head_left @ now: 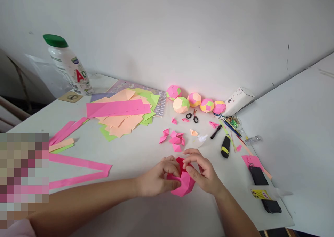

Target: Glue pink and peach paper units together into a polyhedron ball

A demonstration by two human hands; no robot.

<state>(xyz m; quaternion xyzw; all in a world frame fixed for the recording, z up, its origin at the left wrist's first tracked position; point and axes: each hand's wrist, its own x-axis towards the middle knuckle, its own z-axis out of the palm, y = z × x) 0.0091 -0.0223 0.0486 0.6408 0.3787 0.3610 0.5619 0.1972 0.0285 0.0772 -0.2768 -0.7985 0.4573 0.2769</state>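
Observation:
A partly built pink paper ball (184, 185) with an opening at its top is between both hands, above the front of the table. My left hand (159, 176) grips its left side, fingers curled at the opening and thumb along the outer wall. My right hand (205, 171) is at the right side of the ball, fingers bent and spread over the opening, fingertips near its rim; nothing shows between them. Beyond the hands lie several small folded pink pieces (175, 139) and one peach piece (193, 132).
Five finished paper balls (194, 99) sit by the wall, behind scissors (192, 116). Paper sheets (117, 108) and a bottle (69, 66) are at the left; pink strips (80, 161) lie nearer. A cutter (225, 146), pens and a glue tube (261, 194) are at the right.

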